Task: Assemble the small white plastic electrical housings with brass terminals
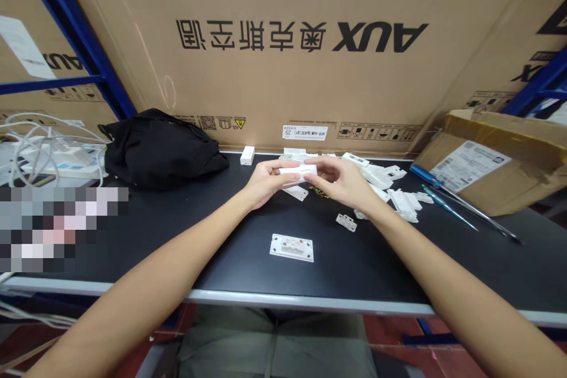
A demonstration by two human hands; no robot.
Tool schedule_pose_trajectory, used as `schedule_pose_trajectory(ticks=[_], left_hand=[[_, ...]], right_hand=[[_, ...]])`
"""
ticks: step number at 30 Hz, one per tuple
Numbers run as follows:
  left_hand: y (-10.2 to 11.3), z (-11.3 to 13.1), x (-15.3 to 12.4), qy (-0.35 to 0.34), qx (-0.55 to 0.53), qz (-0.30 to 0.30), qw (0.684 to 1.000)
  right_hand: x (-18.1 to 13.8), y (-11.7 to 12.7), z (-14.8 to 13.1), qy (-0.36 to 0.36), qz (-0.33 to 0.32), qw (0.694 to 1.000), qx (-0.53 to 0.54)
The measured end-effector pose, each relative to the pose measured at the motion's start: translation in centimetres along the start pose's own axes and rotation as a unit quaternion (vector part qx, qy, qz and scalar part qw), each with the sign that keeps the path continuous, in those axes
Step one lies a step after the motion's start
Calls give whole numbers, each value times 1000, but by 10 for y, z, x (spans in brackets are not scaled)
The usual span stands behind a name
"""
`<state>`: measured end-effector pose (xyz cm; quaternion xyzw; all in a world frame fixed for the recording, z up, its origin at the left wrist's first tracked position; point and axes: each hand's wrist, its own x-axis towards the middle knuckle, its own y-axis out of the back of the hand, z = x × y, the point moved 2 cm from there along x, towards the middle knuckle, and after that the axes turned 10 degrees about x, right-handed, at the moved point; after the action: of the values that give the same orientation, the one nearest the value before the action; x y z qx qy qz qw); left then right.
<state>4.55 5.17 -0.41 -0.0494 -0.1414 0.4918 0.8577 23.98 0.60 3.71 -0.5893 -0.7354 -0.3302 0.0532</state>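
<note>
A small white rectangular plastic housing [297, 173] is held above the table between both hands. My left hand [268, 182] pinches its left end, thumb along the near side. My right hand [339, 179] grips the right end with thumb and fingers. Nearer the front edge lies a white plastic base plate [292, 247] with a raised middle and holes at its corners. A small white slotted piece [346, 222] rests beyond it to the right. Under the hands, part of a white flat plate [296, 192] shows, with some small brass-coloured bits partly hidden by my right hand.
Several white plastic parts [404, 204] are heaped right of my right hand. Two screwdrivers, one blue-handled [425, 175], lie by an open cardboard box [482, 159]. A black cloth bag [162, 147] and white cables [48, 130] sit left. A white block [247, 155] stands at the back.
</note>
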Motion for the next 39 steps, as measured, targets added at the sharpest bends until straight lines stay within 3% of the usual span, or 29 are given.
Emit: schedule_pose_trajectory(ticks=[3, 6, 9, 12, 15, 19, 23, 28, 34, 39], left_hand=[[0, 0, 1, 3, -8, -3, 1000], [0, 0, 0, 13, -13, -12, 1000], [0, -1, 0, 23, -17, -24, 999], [1, -1, 1, 33, -21, -35, 999], [2, -1, 3, 40, -28, -33, 998], [4, 0, 3, 38, -36, -15, 999], [3, -1, 4, 31, -32, 2, 999], [3, -4, 5, 33, -11, 34, 999], [5, -6, 5, 35, 10, 45, 998], [4, -3, 6, 44, 15, 64, 997]], right_hand=[[-1, 1, -3, 108, 7, 988, -110], [-1, 3, -4, 222, 8, 954, -203], [0, 4, -4, 252, -2, 947, -200], [-1, 3, -8, 245, -2, 953, -179], [-2, 4, -14, 191, 5, 974, -122], [-1, 14, -16, 99, 62, 992, -39], [0, 22, -11, 58, 98, 992, -54], [0, 14, -4, 50, 44, 992, -104], [-1, 3, -4, 90, -39, 981, -166], [-1, 7, -7, 108, -59, 972, -201]])
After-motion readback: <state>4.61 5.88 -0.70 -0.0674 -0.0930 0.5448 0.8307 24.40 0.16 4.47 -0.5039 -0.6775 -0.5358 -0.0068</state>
